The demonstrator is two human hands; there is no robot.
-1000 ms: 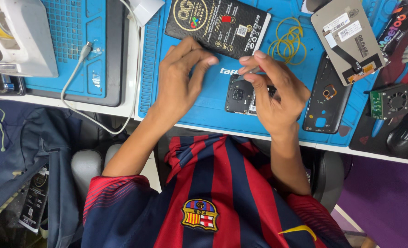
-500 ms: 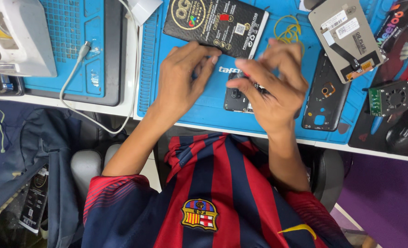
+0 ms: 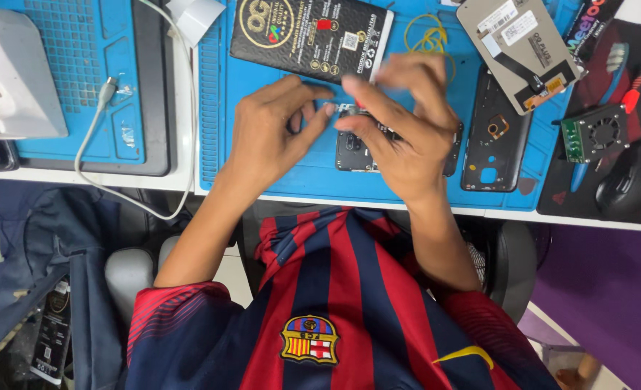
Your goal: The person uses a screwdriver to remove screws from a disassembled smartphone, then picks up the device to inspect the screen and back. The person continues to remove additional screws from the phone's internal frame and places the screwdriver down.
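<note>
Head view, looking down over the person's chest to the table (image 3: 479, 211).

Left hand (image 3: 273, 137): lies on the blue work mat (image 3: 277, 184), fingers stretched toward the middle, their tips at the upper left corner of an opened phone body (image 3: 356, 148). Grip loose; whether the fingertips pinch anything is hidden by the other hand.

Right hand (image 3: 407, 126): arched over the phone body, covering most of it. Thumb and forefinger are drawn together over a small red-tipped item, too blurred to name; the hand itself is motion-smeared, so whether it has hold of that item cannot be told.

Phone body: dark, flat on the mat near the table's front edge, between the two hands; only its left end and a strip at the right show.

Around it:
- black printed battery package (image 3: 310, 36), just beyond the hands
- yellow rubber bands (image 3: 429, 40), partly hidden behind the right fingers
- dark phone frame (image 3: 495, 133), right of the hands
- grey screen assembly (image 3: 526, 50), top edge cut off
- small green fan unit (image 3: 593, 133) and black mouse (image 3: 634, 180) on a dark pad
- white cable (image 3: 104, 137) across a second blue mat, far left
- white device (image 3: 10, 72), cut off at the left edge
</note>
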